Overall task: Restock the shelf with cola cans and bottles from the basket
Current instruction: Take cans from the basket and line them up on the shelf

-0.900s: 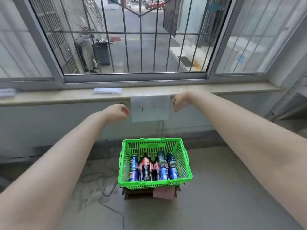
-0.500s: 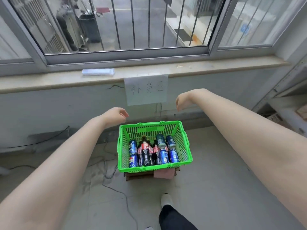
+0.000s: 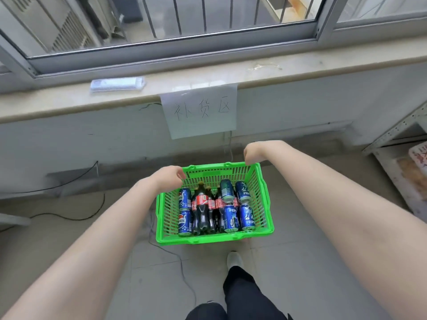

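The left hand point(image 3: 172, 177) hangs with its fingers loosely curled and holds nothing; it is over the far left corner of the basket point(image 3: 208, 240). The right hand point(image 3: 254, 153) is loosely curled too and holds nothing, with its fingertips right at the far right corner of the rim; whether either hand touches the plastic cannot be told. The two hands are apart, about a basket's width between them, and both bare forearms reach in from the lower corners of the view. The green basket sits low on the floor point(image 3: 312, 262), just ahead of the person's shoe point(image 3: 234, 259). Inside it lie blue cans point(image 3: 246, 217): two along the left wall, the others in the right half, one of them darker and resting on top. Between these groups lie dark bottles point(image 3: 201, 209) with red labels, caps toward the wall. A thin cable point(image 3: 175, 257) trails across the tiles left of the basket. Behind it, a paper sign point(image 3: 201, 112) with handwritten characters hangs from the edge of the sill point(image 3: 288, 70), and a flat white object point(image 3: 117, 83) lies on the sill to the left. A barred window point(image 3: 184, 31) is above. The corner of a metal shelf point(image 3: 397, 132) shows at the right edge.
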